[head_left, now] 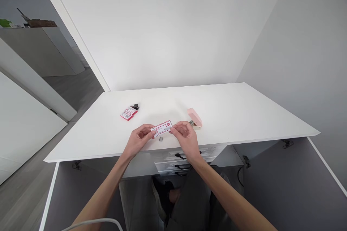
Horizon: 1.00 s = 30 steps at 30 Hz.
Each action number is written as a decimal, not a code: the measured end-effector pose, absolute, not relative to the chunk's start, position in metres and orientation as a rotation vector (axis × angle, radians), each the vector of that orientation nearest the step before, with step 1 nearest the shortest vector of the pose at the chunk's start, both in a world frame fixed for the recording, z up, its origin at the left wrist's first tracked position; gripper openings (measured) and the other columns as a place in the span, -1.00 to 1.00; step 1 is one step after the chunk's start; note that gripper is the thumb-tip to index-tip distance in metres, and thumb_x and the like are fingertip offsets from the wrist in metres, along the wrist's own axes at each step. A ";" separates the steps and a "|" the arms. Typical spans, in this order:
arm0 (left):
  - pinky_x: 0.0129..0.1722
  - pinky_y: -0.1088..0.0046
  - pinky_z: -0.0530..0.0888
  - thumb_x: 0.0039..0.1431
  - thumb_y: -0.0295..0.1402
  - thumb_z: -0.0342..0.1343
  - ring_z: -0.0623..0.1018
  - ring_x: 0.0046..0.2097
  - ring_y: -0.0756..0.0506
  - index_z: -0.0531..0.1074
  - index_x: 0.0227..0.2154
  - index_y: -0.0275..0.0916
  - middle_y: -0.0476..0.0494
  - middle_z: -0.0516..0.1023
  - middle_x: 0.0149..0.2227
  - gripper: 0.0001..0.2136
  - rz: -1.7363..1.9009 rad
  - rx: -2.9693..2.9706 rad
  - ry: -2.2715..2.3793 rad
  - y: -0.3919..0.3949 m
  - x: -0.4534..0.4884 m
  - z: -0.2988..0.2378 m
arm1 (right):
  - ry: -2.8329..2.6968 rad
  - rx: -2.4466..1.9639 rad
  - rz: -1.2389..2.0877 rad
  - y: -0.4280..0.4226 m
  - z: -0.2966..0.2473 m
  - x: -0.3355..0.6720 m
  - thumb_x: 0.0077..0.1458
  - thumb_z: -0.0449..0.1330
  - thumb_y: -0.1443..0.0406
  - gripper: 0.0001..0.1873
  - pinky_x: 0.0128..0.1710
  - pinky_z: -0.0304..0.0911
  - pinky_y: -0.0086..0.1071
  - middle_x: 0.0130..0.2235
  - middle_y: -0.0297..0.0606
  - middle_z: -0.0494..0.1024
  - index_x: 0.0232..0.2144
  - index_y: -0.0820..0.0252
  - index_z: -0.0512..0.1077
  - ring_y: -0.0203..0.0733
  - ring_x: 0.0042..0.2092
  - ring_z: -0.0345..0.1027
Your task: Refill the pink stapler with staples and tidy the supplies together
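Above the table's front edge, a small white and red staple box (162, 129) is held level between both my hands. My left hand (138, 138) pinches its left end with thumb and fingers. At the right end, my right hand (186, 136) grips it the same way, and a small grey patch shows near that thumb. Just below the box a short grey staple strip (161, 139) lies on the tabletop. A pink and cream stapler (195, 118) with its top raised sits right behind my right hand, partly hidden by it.
More white and red boxes (128, 113) lie at the left of the white table (230, 108), with a small black object (135, 107) against them. Drawers with black handles (180, 156) are below the front edge. A pale cable (94, 221) crosses at bottom left.
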<state>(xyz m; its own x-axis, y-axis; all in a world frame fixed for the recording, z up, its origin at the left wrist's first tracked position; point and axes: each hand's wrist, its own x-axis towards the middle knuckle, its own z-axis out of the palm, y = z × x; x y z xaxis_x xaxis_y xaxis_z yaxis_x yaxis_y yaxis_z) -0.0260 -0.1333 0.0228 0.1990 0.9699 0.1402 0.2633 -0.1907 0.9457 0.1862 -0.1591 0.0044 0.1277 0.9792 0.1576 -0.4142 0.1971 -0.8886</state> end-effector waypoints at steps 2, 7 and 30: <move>-0.15 0.32 0.55 0.15 0.00 0.33 0.61 -0.25 -0.11 0.57 -0.15 -0.18 -0.14 0.67 -0.26 -0.62 1.045 1.620 1.191 -0.134 -0.026 0.024 | -0.905 -0.803 1.189 -0.159 0.003 0.186 0.04 0.47 0.10 -0.65 0.05 0.48 -0.09 -0.19 -0.28 0.61 -0.25 0.08 0.44 -0.10 -0.12 0.58; -0.19 0.33 0.55 0.11 0.03 0.34 0.60 -0.25 -0.12 0.57 -0.15 -0.19 -0.14 0.66 -0.29 -0.59 1.047 1.601 1.187 -0.134 -0.026 0.026 | -0.931 -0.856 1.193 -0.159 0.003 0.186 0.07 0.45 0.07 -0.64 0.05 0.47 -0.10 -0.07 -0.25 0.62 -0.17 0.07 0.48 -0.07 -0.11 0.61; -0.09 0.28 0.50 0.28 0.10 0.14 0.59 -0.27 -0.12 0.51 -0.17 -0.18 -0.12 0.63 -0.24 -0.59 1.186 1.546 1.399 -0.133 -0.023 0.018 | -1.468 -0.932 0.823 -0.184 0.024 0.241 0.34 0.19 0.15 -0.81 -0.34 0.53 -0.23 -0.24 -0.24 0.66 -0.10 0.06 0.52 -0.16 -0.37 0.58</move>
<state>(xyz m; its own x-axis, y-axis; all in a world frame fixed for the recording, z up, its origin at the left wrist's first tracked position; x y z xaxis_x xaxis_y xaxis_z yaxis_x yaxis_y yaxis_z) -0.0227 -0.1330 0.0176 -0.0151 0.9872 0.1590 0.3187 -0.1460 0.9365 0.2414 -0.1841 0.0244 -0.0294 0.8990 0.4369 0.0961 0.4376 -0.8940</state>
